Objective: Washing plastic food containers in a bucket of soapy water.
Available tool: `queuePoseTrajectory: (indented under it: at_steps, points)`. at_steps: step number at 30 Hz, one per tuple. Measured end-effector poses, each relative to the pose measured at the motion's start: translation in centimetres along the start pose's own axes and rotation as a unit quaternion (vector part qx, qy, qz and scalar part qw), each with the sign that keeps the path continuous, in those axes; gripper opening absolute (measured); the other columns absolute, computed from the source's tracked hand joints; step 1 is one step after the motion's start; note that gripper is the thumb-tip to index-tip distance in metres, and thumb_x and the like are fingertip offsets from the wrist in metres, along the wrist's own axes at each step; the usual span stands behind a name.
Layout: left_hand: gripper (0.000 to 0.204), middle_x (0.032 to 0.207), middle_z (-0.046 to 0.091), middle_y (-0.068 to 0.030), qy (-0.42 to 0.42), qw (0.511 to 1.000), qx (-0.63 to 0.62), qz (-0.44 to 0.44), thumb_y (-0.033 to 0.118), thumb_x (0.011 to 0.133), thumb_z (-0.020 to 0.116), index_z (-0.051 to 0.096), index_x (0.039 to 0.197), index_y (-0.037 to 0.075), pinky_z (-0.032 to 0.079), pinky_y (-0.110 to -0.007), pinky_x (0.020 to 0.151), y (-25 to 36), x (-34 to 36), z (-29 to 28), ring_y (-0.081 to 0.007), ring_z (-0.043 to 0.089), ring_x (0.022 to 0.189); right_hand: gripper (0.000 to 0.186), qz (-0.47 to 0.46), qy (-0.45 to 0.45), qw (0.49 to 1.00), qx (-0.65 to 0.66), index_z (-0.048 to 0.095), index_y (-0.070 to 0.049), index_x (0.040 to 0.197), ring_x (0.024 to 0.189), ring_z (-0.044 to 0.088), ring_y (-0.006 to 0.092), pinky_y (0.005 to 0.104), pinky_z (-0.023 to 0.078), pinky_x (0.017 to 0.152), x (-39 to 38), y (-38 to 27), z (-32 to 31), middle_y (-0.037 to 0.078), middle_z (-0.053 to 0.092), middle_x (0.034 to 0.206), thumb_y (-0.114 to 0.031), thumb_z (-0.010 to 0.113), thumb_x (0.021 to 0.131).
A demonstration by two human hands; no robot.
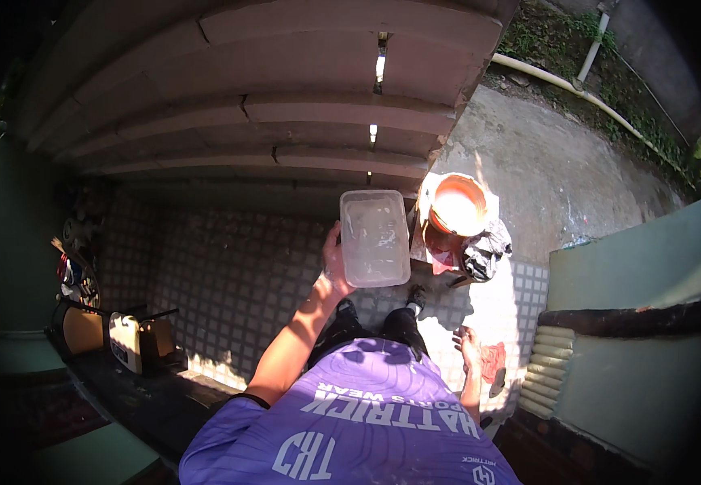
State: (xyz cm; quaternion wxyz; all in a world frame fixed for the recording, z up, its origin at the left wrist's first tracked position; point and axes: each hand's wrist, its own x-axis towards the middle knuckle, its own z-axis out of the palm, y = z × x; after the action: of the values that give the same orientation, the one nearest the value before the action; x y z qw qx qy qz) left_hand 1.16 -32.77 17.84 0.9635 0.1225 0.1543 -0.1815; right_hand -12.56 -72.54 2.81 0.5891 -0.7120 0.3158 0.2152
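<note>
My left hand (pixel 336 260) grips a clear, frosted rectangular plastic container (pixel 375 239) by its left side, holding it out in front of me. The container's open top faces up, with bright reflections inside; whether it holds liquid I cannot tell. My right hand (pixel 469 347) hangs low by my right side, fingers loosely curled and apart, with nothing visible in it. Just right of that hand is a red cloth (pixel 493 361), seemingly apart from it. Beyond the container at the right stands an orange bucket (pixel 457 206), pale inside, with a crumpled black plastic bag (pixel 486 252) against its near side.
Brownish concrete steps (pixel 326 109) rise ahead. Tiled floor (pixel 237 267) spreads below, partly sunlit. Chairs (pixel 124 339) and assorted items (pixel 76 271) stand at the left. At the right are a low pale-green wall (pixel 629 267), concrete ground (pixel 528 162) and a white pipe (pixel 561 82).
</note>
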Motion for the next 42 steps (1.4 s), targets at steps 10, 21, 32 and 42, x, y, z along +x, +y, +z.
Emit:
queuePoseTrajectory:
  at_steps: [10, 21, 32, 42]
  points:
    - [0.058, 0.117, 0.062, -0.0103, 0.043, 0.996, 0.067, 0.036, 0.053, 0.088, 0.042, 0.057, 0.123, 0.01, 0.047, -0.045, 0.094, -1.5, 2.1, -1.8, -0.0303, 0.058, 0.108, 0.052, -0.081, 0.117, 0.989, -0.026, 0.047, -0.004, 0.133, 0.097, 0.063, 0.021, 0.0341, 0.049, 0.083, 1.8, 9.5, -2.8, 0.013, 0.063, 0.114, -0.04, 0.05, 0.096]
    - [0.076, 0.145, 0.038, -0.0166, -0.068, 0.988, 0.125, 0.066, 0.059, 0.088, 0.045, 0.03, 0.147, 0.013, 0.045, -0.06, 0.093, -3.5, 3.3, 1.0, -0.0376, 0.049, 0.123, 0.055, 0.03, 0.183, 0.881, -0.435, 0.061, -0.006, 0.12, 0.105, 0.06, 0.0304, 0.0379, 0.041, 0.1, 2.8, 6.3, -8.7, 0.018, 0.06, 0.117, -0.05, 0.058, 0.086]
    - [0.074, 0.148, 0.033, -0.0143, 0.025, 0.985, 0.102, 0.14, 0.053, 0.09, 0.047, 0.025, 0.148, 0.012, 0.042, -0.059, 0.098, -6.9, 7.7, 0.6, -0.035, 0.046, 0.125, 0.023, -0.025, 0.017, 0.98, -0.196, 0.067, -0.005, 0.103, 0.089, 0.067, 0.0225, 0.0338, 0.052, 0.081, 27.7, 2.3, -12.7, 0.013, 0.07, 0.094, -0.016, 0.068, 0.082]
    - [0.097, 0.152, 0.024, -0.015, -0.008, 0.988, 0.015, 0.153, 0.069, 0.08, 0.055, 0.016, 0.15, 0.015, 0.033, -0.073, 0.096, -9.9, 13.5, -2.0, -0.0404, 0.042, 0.126, 0.027, -0.137, 0.065, 0.89, -0.43, 0.071, -0.005, 0.096, 0.097, 0.062, 0.0367, 0.0415, 0.049, 0.088, 47.7, 2.2, -9.7, 0.022, 0.067, 0.093, -0.006, 0.057, 0.073]
